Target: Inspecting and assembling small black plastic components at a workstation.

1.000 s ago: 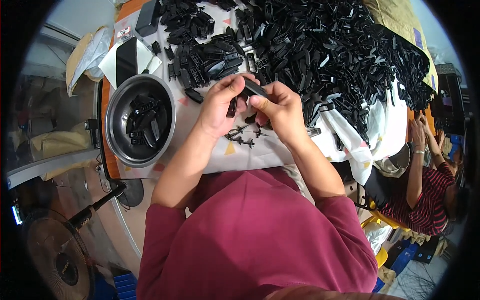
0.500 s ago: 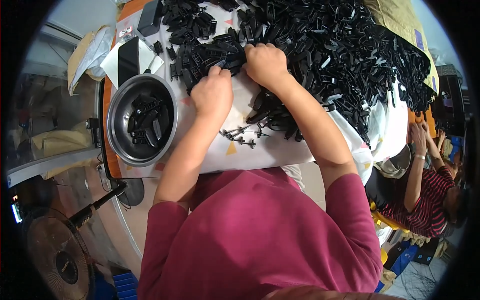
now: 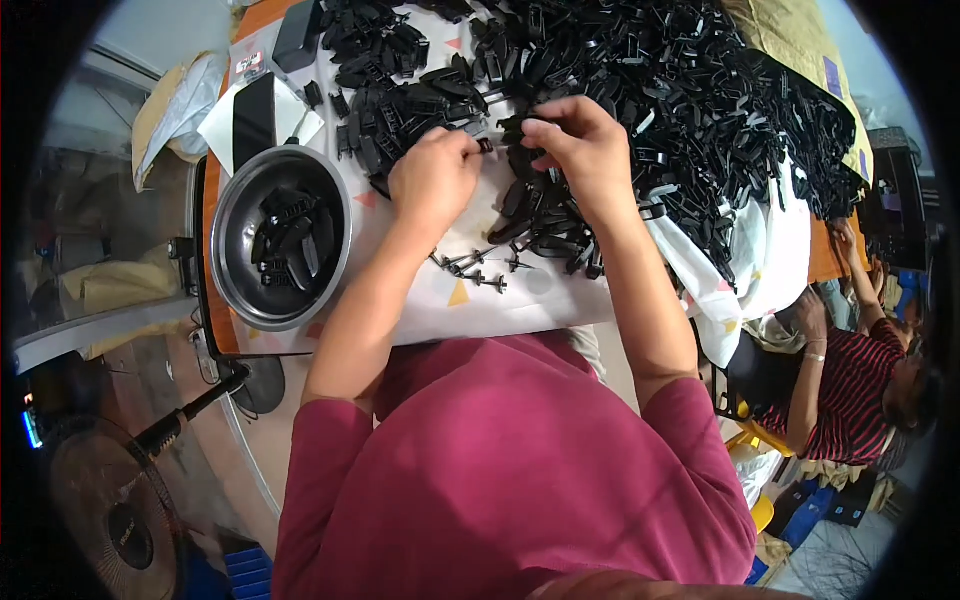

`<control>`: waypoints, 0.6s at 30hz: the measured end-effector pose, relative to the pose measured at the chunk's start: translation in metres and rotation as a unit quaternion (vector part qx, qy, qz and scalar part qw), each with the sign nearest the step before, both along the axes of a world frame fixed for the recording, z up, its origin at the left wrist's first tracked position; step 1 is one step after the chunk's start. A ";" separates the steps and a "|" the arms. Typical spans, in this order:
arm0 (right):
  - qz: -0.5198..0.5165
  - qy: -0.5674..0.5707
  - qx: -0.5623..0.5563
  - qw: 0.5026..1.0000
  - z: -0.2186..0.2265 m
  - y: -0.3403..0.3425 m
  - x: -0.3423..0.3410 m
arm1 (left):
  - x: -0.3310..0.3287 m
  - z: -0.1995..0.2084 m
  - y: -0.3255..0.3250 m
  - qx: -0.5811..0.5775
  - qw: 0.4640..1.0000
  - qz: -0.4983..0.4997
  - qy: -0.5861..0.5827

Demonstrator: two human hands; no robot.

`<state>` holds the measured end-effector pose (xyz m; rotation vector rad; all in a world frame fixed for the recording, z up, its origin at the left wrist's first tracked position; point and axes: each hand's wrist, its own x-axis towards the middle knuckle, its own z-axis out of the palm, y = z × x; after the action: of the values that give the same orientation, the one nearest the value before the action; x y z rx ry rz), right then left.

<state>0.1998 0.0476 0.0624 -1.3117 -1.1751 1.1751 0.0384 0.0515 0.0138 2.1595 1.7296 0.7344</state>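
Observation:
My left hand is closed, its thumb and fingertips pinching a small black plastic part over the pale cloth. Facing it, my right hand has its fingers curled and the thumb close to the index fingertip. Dark parts lie right behind those fingertips, so what they hold is hard to make out. A cluster of black plastic parts lies beyond my left hand, and a smaller cluster below my right. Several thin black pins with crosspieces lie on the cloth nearer me.
A metal bowl with black parts stands at the left edge. Behind it are a phone on white paper and a dark box. A large heap of black parts covers the right. Another person sits at right; a fan stands lower left.
My right hand has drawn back from the parts toward the right and slightly nearer me. My left hand has shifted a little right, and a small black part now shows at its fingertips.

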 end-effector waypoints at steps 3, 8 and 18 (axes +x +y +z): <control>-0.033 0.129 0.005 0.991 -0.002 -0.022 0.000 | -0.006 0.002 -0.004 0.001 0.984 -0.024 -0.175; 0.005 0.107 0.079 0.991 0.001 -0.052 -0.002 | 0.003 0.043 -0.030 -0.178 0.779 -0.088 -0.594; 0.003 -0.126 0.263 0.957 0.012 -0.055 0.006 | 0.001 0.054 -0.044 -0.105 0.833 -0.104 -0.533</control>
<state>0.2057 -0.0077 0.0747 -1.0593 -1.5468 0.6377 0.0396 0.0071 0.0679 1.2706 0.8887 1.2660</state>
